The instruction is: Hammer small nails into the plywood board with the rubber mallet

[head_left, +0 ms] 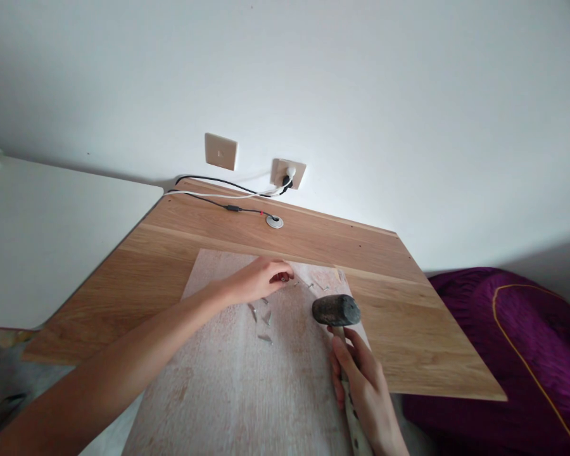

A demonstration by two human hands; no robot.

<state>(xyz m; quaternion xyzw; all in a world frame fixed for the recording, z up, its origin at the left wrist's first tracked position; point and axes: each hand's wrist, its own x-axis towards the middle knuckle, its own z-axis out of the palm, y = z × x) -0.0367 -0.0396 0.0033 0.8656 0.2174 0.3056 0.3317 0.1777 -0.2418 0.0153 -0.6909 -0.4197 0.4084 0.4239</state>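
Observation:
My right hand (358,373) is wrapped around the handle of a black-headed mallet (336,310), with the head raised at the right part of a pale wooden board (228,386). Near the board's far edge, my left hand (261,278) has its fingertips pinched together on a small shiny nail (284,279), mostly hidden by the fingers. To the right of those fingers a short row of nails stands up from the board, among them one nail (310,285) and another nail (323,289). Several loose nails (266,317) lie on the board below my left hand.
The board rests on a wooden desk (437,342) against a white wall. Cables (209,197) run from a wall socket (287,172) across the desk's back, one into a cable hole (274,221). A white tabletop (61,240) adjoins at left; purple fabric (503,342) lies at right.

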